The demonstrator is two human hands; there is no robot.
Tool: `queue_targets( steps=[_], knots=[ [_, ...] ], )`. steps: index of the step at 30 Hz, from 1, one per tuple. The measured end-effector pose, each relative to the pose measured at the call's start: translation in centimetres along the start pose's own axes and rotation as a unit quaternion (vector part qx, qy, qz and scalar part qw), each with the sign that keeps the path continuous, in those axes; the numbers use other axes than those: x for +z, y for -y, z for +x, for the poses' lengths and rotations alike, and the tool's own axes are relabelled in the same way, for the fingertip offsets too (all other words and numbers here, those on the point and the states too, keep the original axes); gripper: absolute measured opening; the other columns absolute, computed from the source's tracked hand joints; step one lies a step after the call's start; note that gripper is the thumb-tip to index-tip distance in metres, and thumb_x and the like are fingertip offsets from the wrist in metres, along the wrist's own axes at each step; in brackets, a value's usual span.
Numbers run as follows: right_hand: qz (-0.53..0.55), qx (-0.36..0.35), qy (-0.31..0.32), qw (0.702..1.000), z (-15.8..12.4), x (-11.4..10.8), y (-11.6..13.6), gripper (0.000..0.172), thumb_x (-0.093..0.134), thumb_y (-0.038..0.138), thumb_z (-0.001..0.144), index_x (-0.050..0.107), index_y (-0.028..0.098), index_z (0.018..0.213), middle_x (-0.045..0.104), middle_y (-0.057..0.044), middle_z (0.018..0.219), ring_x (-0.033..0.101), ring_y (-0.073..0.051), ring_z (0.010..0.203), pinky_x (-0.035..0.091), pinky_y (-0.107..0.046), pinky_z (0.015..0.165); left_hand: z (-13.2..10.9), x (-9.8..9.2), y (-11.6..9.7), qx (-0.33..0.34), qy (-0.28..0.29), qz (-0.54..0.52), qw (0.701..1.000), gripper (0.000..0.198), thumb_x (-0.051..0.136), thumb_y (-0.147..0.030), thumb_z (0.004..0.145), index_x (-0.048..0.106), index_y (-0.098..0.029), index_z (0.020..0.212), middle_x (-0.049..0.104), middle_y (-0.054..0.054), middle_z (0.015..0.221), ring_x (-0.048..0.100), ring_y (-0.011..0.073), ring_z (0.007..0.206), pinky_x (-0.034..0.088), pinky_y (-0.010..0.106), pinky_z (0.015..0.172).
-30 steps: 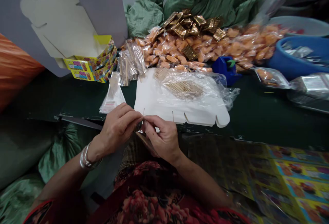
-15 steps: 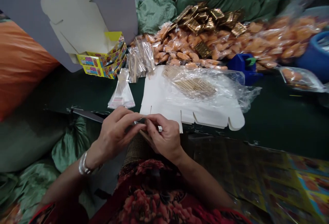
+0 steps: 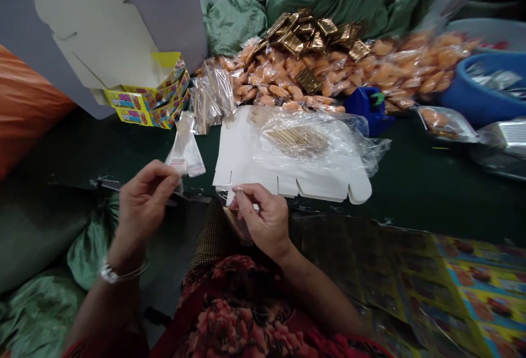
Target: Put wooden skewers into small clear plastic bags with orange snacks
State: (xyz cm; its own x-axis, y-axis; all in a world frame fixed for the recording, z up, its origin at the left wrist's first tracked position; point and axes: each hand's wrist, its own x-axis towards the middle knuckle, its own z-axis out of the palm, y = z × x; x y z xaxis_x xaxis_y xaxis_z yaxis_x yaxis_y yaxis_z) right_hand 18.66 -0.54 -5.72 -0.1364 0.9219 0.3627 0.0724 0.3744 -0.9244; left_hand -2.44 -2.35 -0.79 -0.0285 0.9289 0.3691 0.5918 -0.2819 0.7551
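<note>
My right hand (image 3: 258, 221) is closed in a narrow pinch on a clear plastic sleeve (image 3: 234, 221), with brownish contents too blurred to identify. The sleeve's long axis runs from the fingertips back toward my lap, and the right hand is the nearer of the 2 hands. My left hand (image 3: 146, 207) is raised well apart from the sleeve, thumb and forefinger drawn close together; I cannot tell whether it holds anything. Just ahead of that hand, a stack of clear plastic bags (image 3: 184, 152) lies on the dark green surface (image 3: 415, 193). A flat white die-cut carton blank (image 3: 263, 174) sits just ahead of my right hand, carrying a plastic bag of wooden toothpicks (image 3: 293, 141). Farther out are a blue tape dispenser (image 3: 367, 110) and a heap of orange packets (image 3: 283, 81).
</note>
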Motion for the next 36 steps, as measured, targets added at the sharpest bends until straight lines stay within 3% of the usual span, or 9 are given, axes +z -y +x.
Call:
queue_targets(
  steps=[2,4,6,9,15,19,23,27,36],
  knots=[
    [0.019,0.009,-0.021,1.000,0.2,-0.4,-0.4,0.009,0.054,0.021,0.090,0.062,0.018,0.091,0.066,0.002,0.063,0.058,-0.008,0.048,0.047,-0.018,0.047,-2.3,-1.1,2.1,-0.050,0.192,-0.029,0.980,0.011,0.049,-0.020,0.091,0.059,-0.022,0.089,0.062,0.000,0.078,0.058,0.0145,0.074,0.048,0.026,0.068],
    [0.033,0.023,-0.029,0.999,0.4,-0.6,-0.6,0.007,0.056,0.022,0.089,0.061,0.018,0.091,0.065,0.002,0.063,0.056,-0.008,0.045,0.047,-0.018,0.045,-5.3,-0.8,4.0,-0.085,0.408,0.002,0.909,0.017,0.048,-0.021,0.090,0.061,-0.022,0.100,0.065,0.002,0.075,0.061,0.0159,0.068,0.049,0.027,0.063],
    [0.041,0.033,-0.033,0.998,0.6,-0.6,-0.7,0.008,0.056,0.023,0.089,0.061,0.018,0.093,0.066,0.002,0.063,0.056,-0.008,0.044,0.046,-0.019,0.045,-8.0,0.4,5.3,-0.097,0.463,0.068,0.879,0.017,0.047,-0.021,0.089,0.064,-0.018,0.089,0.065,0.005,0.072,0.060,0.0169,0.065,0.048,0.027,0.060],
    [0.031,0.032,-0.032,0.998,0.6,-0.4,-0.6,0.011,0.057,0.025,0.088,0.062,0.017,0.093,0.066,0.000,0.064,0.058,-0.009,0.047,0.047,-0.019,0.046,-9.1,2.3,5.2,-0.114,0.435,0.101,0.887,0.026,0.041,-0.023,0.092,0.061,-0.016,0.078,0.062,0.004,0.067,0.055,0.0144,0.060,0.043,0.025,0.058],
    [-0.004,0.020,-0.011,1.000,0.6,-0.4,-0.3,0.009,0.056,0.022,0.088,0.062,0.017,0.085,0.065,0.000,0.063,0.057,-0.008,0.048,0.045,-0.018,0.046,-4.6,3.0,2.4,-0.035,0.369,-0.011,0.929,0.015,0.052,-0.023,0.086,0.059,-0.016,0.075,0.062,0.003,0.076,0.054,0.0129,0.072,0.044,0.025,0.070],
    [-0.005,0.023,-0.014,1.000,0.7,-0.6,-0.3,0.008,0.056,0.022,0.087,0.061,0.017,0.083,0.064,0.001,0.063,0.057,-0.008,0.049,0.044,-0.017,0.046,-3.5,3.2,1.5,-0.173,0.338,-0.108,0.919,0.027,0.055,-0.035,0.087,0.057,-0.015,0.070,0.047,-0.004,0.055,0.041,0.0079,0.051,0.034,0.019,0.050],
    [0.002,0.024,-0.007,1.000,0.9,-0.6,-0.2,0.008,0.055,0.020,0.087,0.061,0.017,0.084,0.065,0.001,0.064,0.058,-0.008,0.050,0.045,-0.017,0.046,-2.8,3.6,1.3,-0.163,0.236,-0.201,0.937,0.014,0.063,-0.029,0.083,0.066,-0.016,0.086,0.062,0.004,0.087,0.054,0.0134,0.082,0.044,0.023,0.075],
    [0.020,0.031,0.004,0.999,1.0,-0.5,-0.1,0.007,0.055,0.020,0.088,0.060,0.017,0.084,0.064,0.002,0.063,0.055,-0.006,0.046,0.044,-0.016,0.045,-1.6,4.9,1.3,-0.188,0.173,-0.353,0.900,0.045,0.074,-0.025,0.074,0.061,-0.025,0.118,0.060,0.007,0.114,0.055,0.0146,0.092,0.046,0.022,0.074],
    [0.136,0.101,-0.007,0.986,0.7,-0.9,-0.6,0.008,0.056,0.024,0.087,0.060,0.019,0.092,0.063,0.003,0.064,0.052,-0.007,0.045,0.044,-0.018,0.045,0.7,8.5,0.6,-0.165,0.109,-0.414,0.889,0.007,0.067,-0.023,0.081,0.063,-0.017,0.083,0.057,-0.002,0.067,0.051,0.0069,0.053,0.039,0.017,0.047]
  ],
)
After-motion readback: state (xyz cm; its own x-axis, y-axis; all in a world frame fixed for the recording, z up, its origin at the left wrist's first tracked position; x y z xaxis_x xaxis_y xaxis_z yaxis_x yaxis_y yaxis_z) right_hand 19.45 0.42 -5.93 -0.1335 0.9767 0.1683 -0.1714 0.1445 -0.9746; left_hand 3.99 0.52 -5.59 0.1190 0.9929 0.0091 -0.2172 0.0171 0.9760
